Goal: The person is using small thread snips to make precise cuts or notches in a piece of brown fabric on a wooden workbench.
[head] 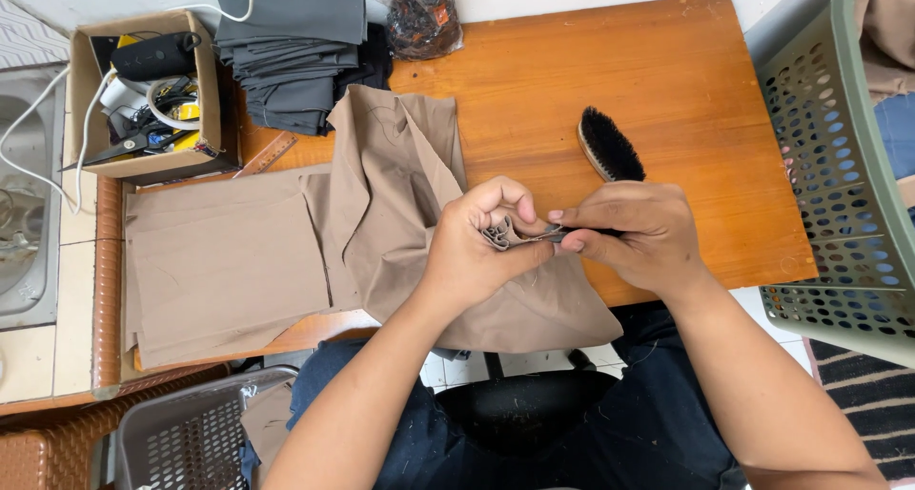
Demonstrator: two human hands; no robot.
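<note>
While left hand [477,247] bunches tan cloth [400,194] fold at tabletop [667,90] front edge, right hand [634,233] pinches small metal tool [545,233] into it; grip tight both sides. Step, by look: picking at seam. Next move needs fine, steady tool tip. Count: one brush [610,145], one cardboard box [143,94], one grey cloth stack [291,51], two baskets [839,166].

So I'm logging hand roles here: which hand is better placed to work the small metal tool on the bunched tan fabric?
Probably the right hand: it already pinches the small metal tool, tip at the tan fabric. The left hand is occupied gripping the bunched fold.
</note>
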